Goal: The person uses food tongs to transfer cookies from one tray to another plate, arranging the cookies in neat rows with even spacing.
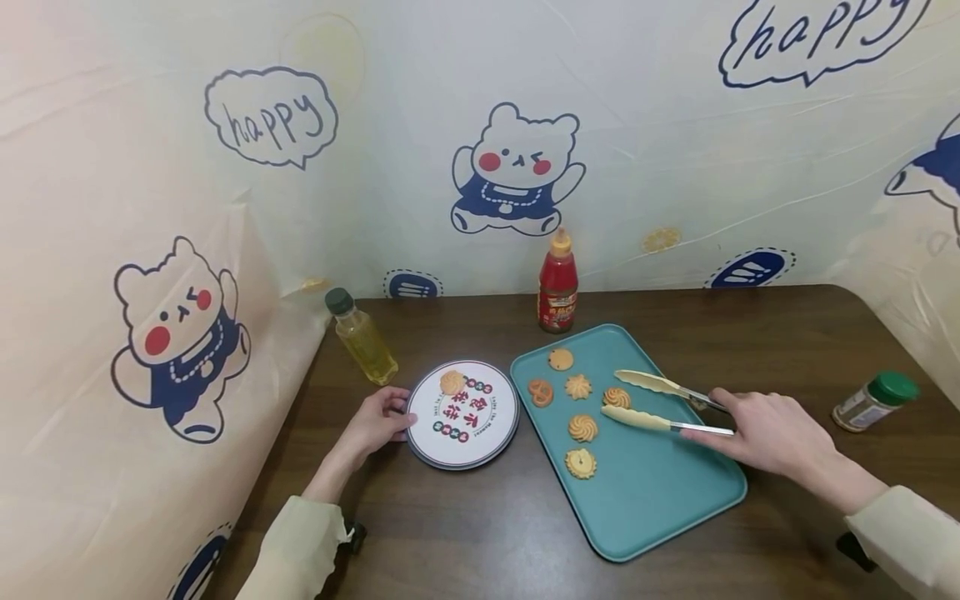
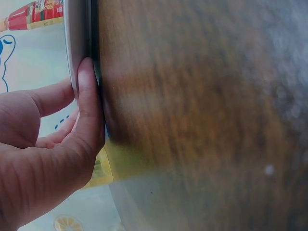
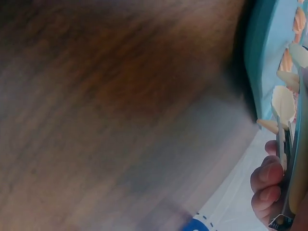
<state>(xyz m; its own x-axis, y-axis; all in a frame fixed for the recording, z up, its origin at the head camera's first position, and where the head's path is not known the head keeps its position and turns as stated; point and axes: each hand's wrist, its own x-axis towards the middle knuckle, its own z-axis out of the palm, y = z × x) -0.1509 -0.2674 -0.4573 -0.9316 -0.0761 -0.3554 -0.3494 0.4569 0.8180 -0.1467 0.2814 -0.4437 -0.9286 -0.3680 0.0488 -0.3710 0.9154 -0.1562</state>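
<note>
My left hand [image 1: 381,421] pinches the left edge of a white plate [image 1: 487,433] with red writing, thumb above and fingers below in the left wrist view. A second rim shows beneath it. On the plate's upper part lies a round cookie [image 1: 452,382]. Over a teal tray [image 1: 660,483], my right hand [image 1: 776,433] grips metal tongs [image 1: 649,382] with cream tips, spread either side of a swirl cookie [image 1: 617,400]. Also on the tray are a pretzel cookie [image 1: 540,392], a star-shaped cookie [image 1: 578,387], another swirl cookie [image 1: 582,428] and others.
A red sauce bottle [image 1: 558,292] stands behind the tray. The oil bottle [image 1: 366,343] with a dark green cap is at the table's left, behind the plate. Right of my right hand is a green-capped seasoning jar [image 1: 870,404]. A printed cloth hangs behind the table.
</note>
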